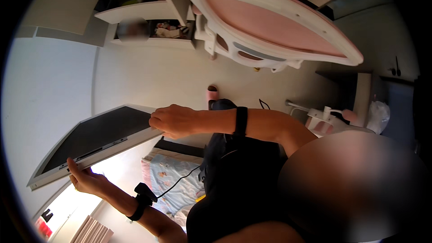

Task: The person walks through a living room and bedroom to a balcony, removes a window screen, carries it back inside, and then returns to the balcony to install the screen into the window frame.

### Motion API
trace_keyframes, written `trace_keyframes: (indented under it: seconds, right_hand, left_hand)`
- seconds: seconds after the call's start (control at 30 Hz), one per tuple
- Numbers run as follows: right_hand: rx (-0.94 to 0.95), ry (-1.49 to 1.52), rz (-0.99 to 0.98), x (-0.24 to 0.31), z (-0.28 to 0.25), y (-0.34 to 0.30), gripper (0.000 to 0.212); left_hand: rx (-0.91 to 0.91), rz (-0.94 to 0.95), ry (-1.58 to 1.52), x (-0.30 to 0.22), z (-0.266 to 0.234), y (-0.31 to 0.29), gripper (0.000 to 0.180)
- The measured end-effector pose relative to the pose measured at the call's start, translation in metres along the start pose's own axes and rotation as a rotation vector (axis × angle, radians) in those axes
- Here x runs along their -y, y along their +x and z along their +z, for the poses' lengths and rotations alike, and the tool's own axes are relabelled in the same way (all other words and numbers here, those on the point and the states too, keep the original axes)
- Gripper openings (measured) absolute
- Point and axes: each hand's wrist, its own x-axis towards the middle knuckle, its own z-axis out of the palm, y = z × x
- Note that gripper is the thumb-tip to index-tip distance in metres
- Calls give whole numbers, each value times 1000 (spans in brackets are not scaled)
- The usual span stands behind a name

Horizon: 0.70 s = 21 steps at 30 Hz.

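Observation:
A large flat framed panel (103, 128), with a dark face and a pale rim, slants across the left side. A narrow dark slot runs along its near edge. My left hand (85, 180) is at its lower near corner, with one finger bent up over the rim and the others partly hidden. My right hand (173, 120) is closed round the panel's right end, knuckles up and fingertips out of sight. Black bands circle both my wrists; the left one carries a small black device with a cable.
Beyond is a pink-and-white child's desk (279, 27). Open drawers (153, 40) holding clothes stand at the far left. Below the panel lies a bed with a patterned blue cover (173, 177). A white-and-pink chair (321, 121) and a plastic bag (379, 116) are at the right.

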Motion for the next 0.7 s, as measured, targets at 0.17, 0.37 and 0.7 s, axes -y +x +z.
trace_keyframes:
  seconds: [0.17, 0.37, 0.7]
  right_hand:
    - [-44, 62, 66, 24, -4, -76, 28]
    - [-95, 109, 99, 37, -49, -126, 32]
    - [28, 185, 103, 30, -167, -185, 28]
  left_hand:
    - [60, -14, 29, -12, -14, -59, 27]
    - [180, -21, -33, -44, -7, -105, 25]
    - [34, 31, 3, -140, 52, -211, 41]
